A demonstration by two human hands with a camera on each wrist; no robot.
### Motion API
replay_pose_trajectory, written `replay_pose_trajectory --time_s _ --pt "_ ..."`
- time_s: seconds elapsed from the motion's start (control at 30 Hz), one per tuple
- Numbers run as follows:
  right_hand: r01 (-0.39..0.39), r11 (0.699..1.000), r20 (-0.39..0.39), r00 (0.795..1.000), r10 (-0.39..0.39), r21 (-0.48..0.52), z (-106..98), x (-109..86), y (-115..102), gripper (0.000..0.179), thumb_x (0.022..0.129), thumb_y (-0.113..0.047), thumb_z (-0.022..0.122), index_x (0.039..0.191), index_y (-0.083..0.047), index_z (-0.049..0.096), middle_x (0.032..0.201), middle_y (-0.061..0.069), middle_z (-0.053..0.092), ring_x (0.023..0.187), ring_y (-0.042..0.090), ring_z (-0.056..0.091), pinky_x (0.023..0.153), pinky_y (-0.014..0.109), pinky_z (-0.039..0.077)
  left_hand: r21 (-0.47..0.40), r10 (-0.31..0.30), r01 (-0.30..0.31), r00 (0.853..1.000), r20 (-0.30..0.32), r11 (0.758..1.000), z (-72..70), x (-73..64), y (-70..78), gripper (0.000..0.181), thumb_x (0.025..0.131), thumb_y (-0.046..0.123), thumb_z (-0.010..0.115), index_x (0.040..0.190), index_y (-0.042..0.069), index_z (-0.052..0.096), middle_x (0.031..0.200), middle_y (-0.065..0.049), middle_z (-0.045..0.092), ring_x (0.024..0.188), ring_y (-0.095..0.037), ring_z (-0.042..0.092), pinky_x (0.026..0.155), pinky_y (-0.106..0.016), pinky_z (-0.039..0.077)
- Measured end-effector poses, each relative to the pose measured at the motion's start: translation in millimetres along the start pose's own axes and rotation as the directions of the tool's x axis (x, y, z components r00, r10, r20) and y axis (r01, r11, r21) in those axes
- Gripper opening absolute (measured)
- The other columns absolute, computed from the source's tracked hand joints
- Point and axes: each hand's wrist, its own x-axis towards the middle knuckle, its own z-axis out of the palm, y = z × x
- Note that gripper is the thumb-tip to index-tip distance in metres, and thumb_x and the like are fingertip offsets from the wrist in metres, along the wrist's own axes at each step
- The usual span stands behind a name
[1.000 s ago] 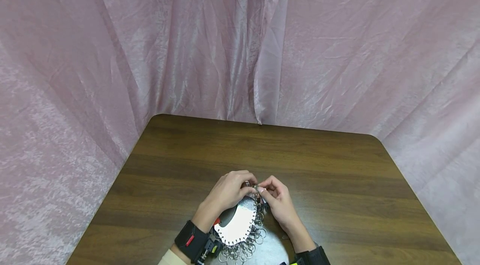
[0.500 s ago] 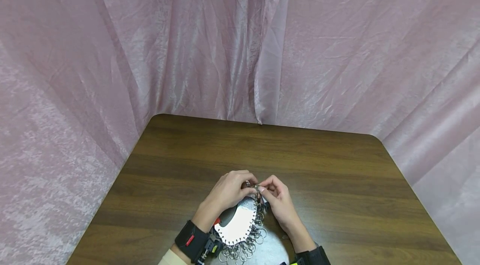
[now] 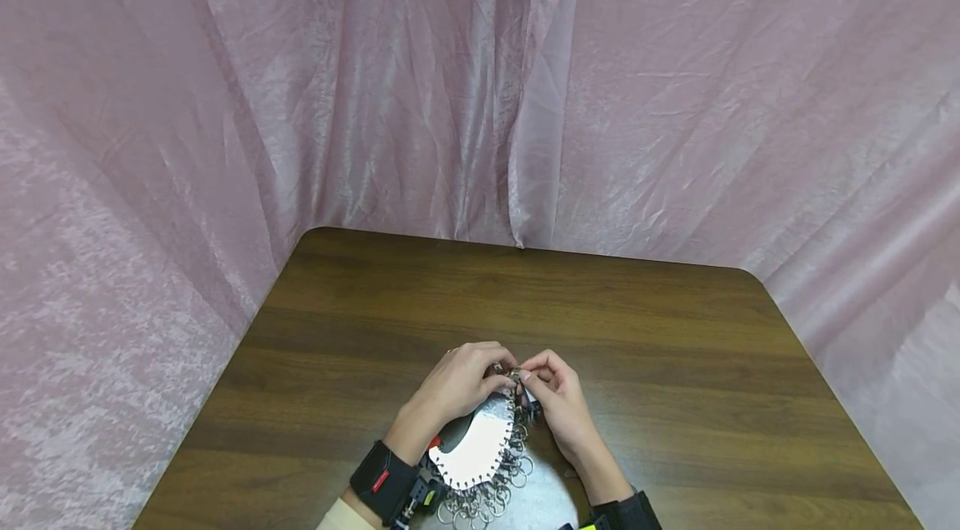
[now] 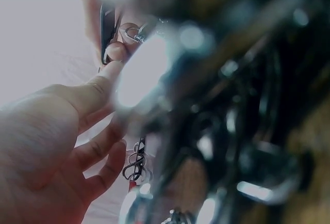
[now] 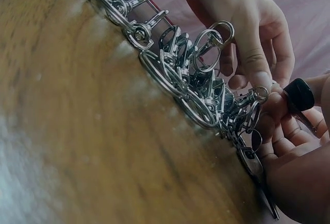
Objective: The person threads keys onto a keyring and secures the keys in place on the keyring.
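Observation:
A silver crescent-shaped plate point(image 3: 480, 451) lies on the wooden table, its curved edge lined with swivel clasps and key rings point(image 3: 480, 505). At its far end my left hand point(image 3: 457, 384) pinches a swivel clasp point(image 5: 252, 96) between thumb and fingers. Close beside it, my right hand point(image 3: 558, 405) has its thumb and index finger together on a small piece with a black end point(image 5: 299, 94) and a thin metal part, perhaps a key. A pointed silver piece point(image 5: 252, 167) hangs from a ring below the right fingers. Blurred metal hides much of the left wrist view.
The brown wooden table point(image 3: 637, 330) extends beyond and to both sides of the hands. Pink curtains point(image 3: 420, 97) surround its far side. A bright reflection point(image 3: 551, 488) shows on the tabletop near the rings. Something red point(image 3: 434, 442) shows at the plate's inner edge.
Both hands stay at the far end of the plate with only slight finger shifts. The dark piece under the right fingers shows a little more now. The curtain at right has shifted.

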Motion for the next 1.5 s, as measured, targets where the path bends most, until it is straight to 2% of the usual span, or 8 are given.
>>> replay_pose_trajectory --time_s 0.23,0.47,0.63,0.87,0.97,1.1,1.27,1.5 --pt "0.018 1.0 0.003 1.0 -0.018 -0.001 0 -0.6 0 0.02 0.102 -0.002 0.066 0.113 0.012 0.058 0.096 0.018 0.066 0.082 0.019 0.065 0.071 0.024 0.054 0.0 0.03 -0.03 0.999 -0.024 1.0 0.6 -0.5 -1.8 0.016 0.095 0.03 0.08 0.109 0.024 0.078 0.102 0.013 0.072 0.077 0.001 0.059 0.069 -0.023 0.05" --pt "0.05 0.999 0.029 0.998 -0.049 -0.002 0 -1.3 0 0.018 0.102 0.002 0.064 0.112 0.014 0.056 0.097 0.021 0.066 0.083 0.019 0.064 0.07 0.023 0.053 0.009 0.03 -0.03 0.999 -0.026 1.0 -0.3 -1.0 -1.8 0.015 0.095 0.031 0.079 0.109 0.024 0.077 0.102 0.013 0.071 0.078 0.001 0.059 0.069 -0.024 0.05" --pt "0.052 0.999 0.022 0.998 -0.052 -0.007 1 -1.2 0 0.006 0.102 0.005 0.062 0.108 0.005 0.06 0.098 0.023 0.066 0.083 0.021 0.065 0.07 0.024 0.054 0.01 0.032 -0.031 0.999 -0.028 0.999 -0.5 -0.6 -1.5 0.015 0.096 0.031 0.079 0.109 0.024 0.078 0.104 0.012 0.073 0.079 0.001 0.059 0.069 -0.024 0.05" --pt "0.058 0.998 0.019 0.998 -0.057 -0.007 1 -0.9 0 0.014 0.102 0.009 0.058 0.104 -0.004 0.064 0.097 0.025 0.065 0.083 0.022 0.065 0.069 0.024 0.054 0.016 0.032 -0.032 0.999 -0.032 0.999 -0.1 -0.6 -1.2 0.016 0.096 0.032 0.078 0.11 0.024 0.078 0.105 0.011 0.073 0.08 0.001 0.06 0.07 -0.025 0.051" --pt "0.059 0.998 0.02 0.998 -0.059 -0.005 0 -1.1 0 0.014 0.102 0.009 0.058 0.104 -0.004 0.064 0.098 0.026 0.065 0.083 0.021 0.065 0.069 0.024 0.054 0.015 0.031 -0.03 0.999 -0.033 0.999 0.2 -0.6 -1.4 0.016 0.096 0.032 0.079 0.109 0.024 0.078 0.105 0.012 0.073 0.08 0.001 0.06 0.07 -0.025 0.051" --pt "0.063 0.998 0.027 0.998 -0.063 0.001 0 -4.4 1 0.005 0.103 0.003 0.062 0.107 0.005 0.06 0.099 0.025 0.065 0.082 0.02 0.064 0.069 0.024 0.054 0.012 0.03 -0.029 0.999 -0.028 0.999 0.9 -2.3 -0.5 0.016 0.096 0.032 0.079 0.109 0.024 0.078 0.105 0.011 0.073 0.08 0.001 0.06 0.07 -0.025 0.051" --pt "0.076 0.997 0.026 0.997 -0.076 0.005 1 -9.7 2 0.024 0.103 -0.008 0.069 0.109 0.011 0.056 0.098 0.024 0.066 0.082 0.021 0.065 0.07 0.024 0.054 0.012 0.032 -0.032 0.999 -0.02 0.999 2.1 -5.1 1.2 0.015 0.095 0.032 0.079 0.108 0.024 0.078 0.104 0.012 0.073 0.08 0.001 0.06 0.071 -0.025 0.051" --pt "0.081 0.997 0.01 0.997 -0.081 0.006 2 -16.5 3 0.027 0.102 -0.012 0.071 0.108 0.011 0.057 0.1 0.024 0.066 0.085 0.021 0.066 0.072 0.023 0.055 0.011 0.041 -0.041 0.999 -0.017 0.999 3.4 -8.8 3.8 0.015 0.095 0.032 0.08 0.108 0.024 0.078 0.102 0.013 0.072 0.08 0.001 0.06 0.072 -0.025 0.051"
